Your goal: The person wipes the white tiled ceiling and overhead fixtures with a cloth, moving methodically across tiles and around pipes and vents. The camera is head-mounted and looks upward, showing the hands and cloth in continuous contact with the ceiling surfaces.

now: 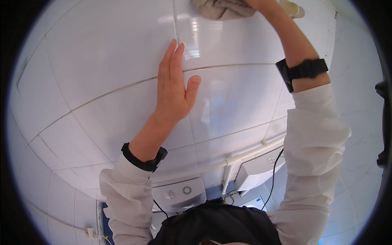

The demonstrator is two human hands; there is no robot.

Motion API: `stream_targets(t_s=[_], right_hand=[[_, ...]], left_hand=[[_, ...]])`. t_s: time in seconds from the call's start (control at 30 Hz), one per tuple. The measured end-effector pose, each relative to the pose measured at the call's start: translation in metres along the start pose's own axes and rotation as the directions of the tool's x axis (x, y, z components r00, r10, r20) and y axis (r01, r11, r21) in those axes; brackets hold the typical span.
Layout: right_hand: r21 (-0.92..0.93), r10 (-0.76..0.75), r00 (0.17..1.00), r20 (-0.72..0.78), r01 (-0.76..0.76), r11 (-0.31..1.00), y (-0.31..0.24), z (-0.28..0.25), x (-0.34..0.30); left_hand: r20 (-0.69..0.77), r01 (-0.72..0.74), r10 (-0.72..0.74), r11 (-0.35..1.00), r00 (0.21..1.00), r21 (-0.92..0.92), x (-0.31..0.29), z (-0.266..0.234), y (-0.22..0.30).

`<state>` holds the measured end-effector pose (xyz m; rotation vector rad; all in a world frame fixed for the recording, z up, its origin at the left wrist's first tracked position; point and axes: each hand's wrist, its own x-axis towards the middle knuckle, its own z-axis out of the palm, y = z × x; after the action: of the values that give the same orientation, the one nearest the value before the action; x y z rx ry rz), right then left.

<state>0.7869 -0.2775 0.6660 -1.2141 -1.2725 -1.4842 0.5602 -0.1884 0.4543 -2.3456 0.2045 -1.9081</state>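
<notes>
My left hand (173,83) is held out with straight fingers and the thumb apart. It holds nothing and lies against or just in front of the white tiled wall (110,53); whether the palm touches cannot be made out. At the top edge, my right hand (258,3) is on a crumpled grey-beige cloth (220,10), which lies against the shiny tiles. Part of this hand and of the cloth is cut off by the picture's edge. Black bands are strapped round both wrists, over or beside white sleeves.
Beyond the right hand a beige rounded object (292,9) juts from the wall. A white pipe (245,154) runs along the tiles lower down, above two white boxes (179,194) like cisterns. Black cables (272,181) hang by my sides. Another tiled wall (355,122) meets this one at the right.
</notes>
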Motion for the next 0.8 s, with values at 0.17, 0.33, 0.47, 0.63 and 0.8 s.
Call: stream_targets(t_s=[0.17, 0.33, 0.47, 0.63, 0.8], right_hand=[[-0.016, 0.044, 0.998, -0.039, -0.044, 0.999, 0.048, -0.019, -0.011], [0.075, -0.038, 0.998, 0.052, 0.034, 0.997, 0.043, -0.036, -0.114], [0.141, -0.045, 0.982, 0.185, 0.018, 0.990, -0.011, -0.054, -0.226], [0.171, -0.101, 0.945, 0.313, 0.048, 0.984, -0.047, -0.075, -0.280], [0.148, 0.013, 0.960, 0.279, -0.056, 0.987, -0.034, -0.074, -0.241]], left_hand=[[0.006, -0.018, 0.018, 1.000, 1.000, -0.020, 0.000, 0.010, 0.008], [0.035, -0.012, 0.013, 1.000, 0.999, -0.018, -0.005, 0.024, 0.020], [0.051, -0.011, 0.012, 1.000, 0.999, -0.013, -0.013, 0.036, 0.027], [0.070, -0.031, 0.031, 1.000, 0.997, 0.005, -0.019, 0.035, 0.032], [0.100, -0.017, 0.017, 1.000, 0.995, 0.006, -0.030, 0.026, 0.031]])
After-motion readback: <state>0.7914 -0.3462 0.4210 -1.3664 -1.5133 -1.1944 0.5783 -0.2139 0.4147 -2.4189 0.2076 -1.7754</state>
